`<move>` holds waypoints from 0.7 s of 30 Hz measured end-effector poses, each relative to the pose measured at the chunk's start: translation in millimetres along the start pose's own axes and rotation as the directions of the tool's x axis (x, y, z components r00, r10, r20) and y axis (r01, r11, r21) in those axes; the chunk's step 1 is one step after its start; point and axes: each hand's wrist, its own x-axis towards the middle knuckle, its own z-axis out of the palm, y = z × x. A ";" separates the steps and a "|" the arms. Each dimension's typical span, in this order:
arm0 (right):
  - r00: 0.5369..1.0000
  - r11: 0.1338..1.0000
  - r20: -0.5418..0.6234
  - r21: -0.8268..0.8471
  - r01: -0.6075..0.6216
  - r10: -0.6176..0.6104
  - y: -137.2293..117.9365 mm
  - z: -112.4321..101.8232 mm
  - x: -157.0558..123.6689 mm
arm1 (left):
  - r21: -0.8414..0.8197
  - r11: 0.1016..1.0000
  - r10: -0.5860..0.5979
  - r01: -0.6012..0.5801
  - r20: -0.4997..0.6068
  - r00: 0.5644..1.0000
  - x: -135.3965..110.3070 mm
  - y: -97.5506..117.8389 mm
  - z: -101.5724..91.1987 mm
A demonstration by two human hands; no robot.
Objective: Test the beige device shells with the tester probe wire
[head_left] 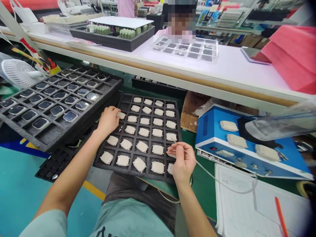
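A black compartment tray [148, 169] lies before me, its cells holding cream, rounded-square pieces [142, 146] that look like watch cases. At its left edge, my left hand [108, 121] has its fingers closed on one cream piece [120, 115], partly hidden by the fingertips. My right hand [183, 161] is over the tray's right column, pinching a thin, pale tube [217, 181] that loops away to the blue box. Whatever tip the tube has is hard to make out. Under the right fingers, cream pieces are partly covered.
On the left stands a stack of black trays with dark-screened watches [58, 111]. A blue box [212, 131] with cream pieces on top stands right, papers [232, 204] and a red pen [281, 215] before it. A raised shelf [222, 75] crosses ahead; a person sits beyond.
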 end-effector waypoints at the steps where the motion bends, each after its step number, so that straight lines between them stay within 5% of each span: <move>1: 1.000 1.000 -0.009 -0.001 0.005 -0.005 -0.2 0.2 0.3 | 0.003 1.000 0.007 -0.007 0.008 1.000 -6.8 -0.8 -2.7; 8: 0.999 1.000 0.039 0.012 -0.019 0.018 -1.3 1.3 2.5 | -0.070 0.997 0.053 -0.042 0.153 0.987 -20.4 -9.3 1.4; 14: 0.995 0.999 0.086 0.005 -0.041 0.041 -0.6 0.3 2.0 | -0.119 0.993 -0.011 0.020 0.075 0.997 -22.3 -6.6 -8.2; 17: 0.992 0.999 0.119 -0.027 -0.037 0.040 0.3 2.1 2.0 | -0.195 0.981 0.011 -0.011 -0.001 1.000 -37.2 22.9 -11.2; 21: 0.976 0.998 0.217 -0.067 0.011 0.003 -2.5 7.0 5.0 | -0.484 0.840 0.308 -0.246 0.051 0.950 -57.5 97.3 4.6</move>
